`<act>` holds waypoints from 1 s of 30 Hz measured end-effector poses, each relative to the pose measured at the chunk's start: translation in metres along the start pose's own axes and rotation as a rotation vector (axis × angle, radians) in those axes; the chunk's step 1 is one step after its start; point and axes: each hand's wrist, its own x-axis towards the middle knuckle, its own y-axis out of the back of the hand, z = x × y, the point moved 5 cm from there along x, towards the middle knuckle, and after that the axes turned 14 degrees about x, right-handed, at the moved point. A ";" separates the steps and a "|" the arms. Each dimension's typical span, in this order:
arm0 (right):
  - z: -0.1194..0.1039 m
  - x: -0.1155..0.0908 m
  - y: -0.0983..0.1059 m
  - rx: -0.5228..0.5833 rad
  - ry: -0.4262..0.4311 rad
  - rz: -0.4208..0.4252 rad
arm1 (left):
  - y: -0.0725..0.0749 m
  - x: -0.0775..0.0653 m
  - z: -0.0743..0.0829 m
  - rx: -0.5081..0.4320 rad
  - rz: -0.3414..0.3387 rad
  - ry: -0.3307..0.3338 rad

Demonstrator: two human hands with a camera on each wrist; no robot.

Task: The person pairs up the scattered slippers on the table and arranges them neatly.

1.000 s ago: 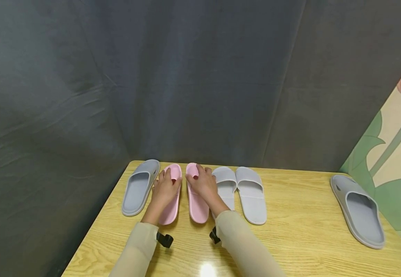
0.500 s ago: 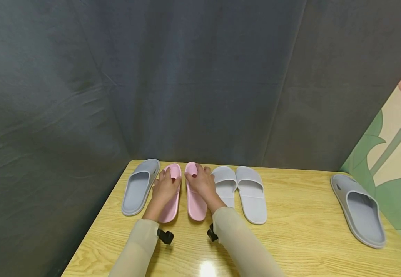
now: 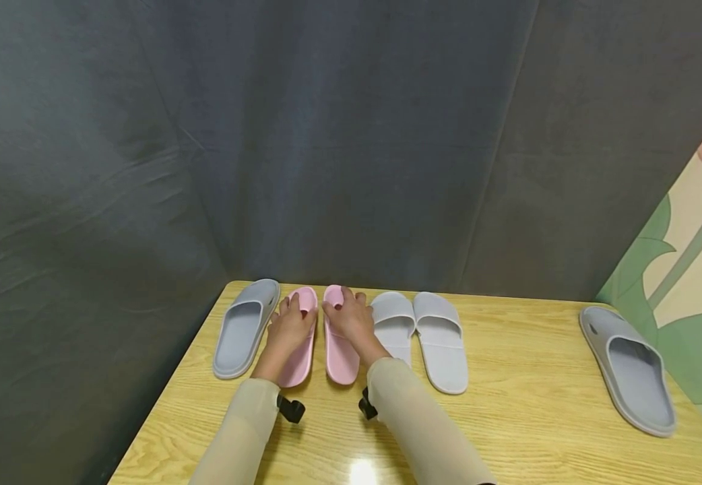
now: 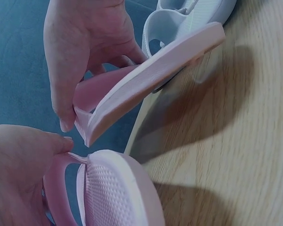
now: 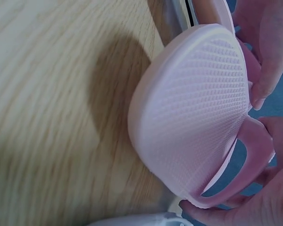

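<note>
In the head view, two pink slippers lie side by side, toes toward the back edge. My left hand (image 3: 289,330) grips the left pink slipper (image 3: 298,367) across its strap. Likewise, my right hand (image 3: 351,320) holds the right pink slipper (image 3: 341,362) by the strap, thumb on the inner side. The left wrist view shows the right slipper's sole (image 4: 132,101) tilted above its shadow. The textured footbed (image 5: 193,108) of the right slipper fills the right wrist view, also over a shadow. A narrow gap separates the two slippers. Both straps are partly covered by fingers.
A grey slipper (image 3: 238,337) lies left of the pink pair, close to my left hand. Two pale grey slippers (image 3: 443,364) sit just right of my right hand. Another grey slipper (image 3: 632,377) is far right on the wooden table (image 3: 527,404). A dark curtain (image 3: 351,135) hangs behind.
Both pink slippers' heel ends have shifted slightly toward the back edge. The right one has also moved a little left with my right hand. The other slippers stay put.
</note>
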 end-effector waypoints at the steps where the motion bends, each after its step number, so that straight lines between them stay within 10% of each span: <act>1: 0.000 0.000 0.000 -0.002 -0.001 -0.002 | 0.000 0.001 0.000 0.001 -0.002 0.000; 30: 0.004 0.013 -0.017 -0.195 -0.059 -0.032 | -0.011 0.016 -0.008 0.007 -0.029 -0.018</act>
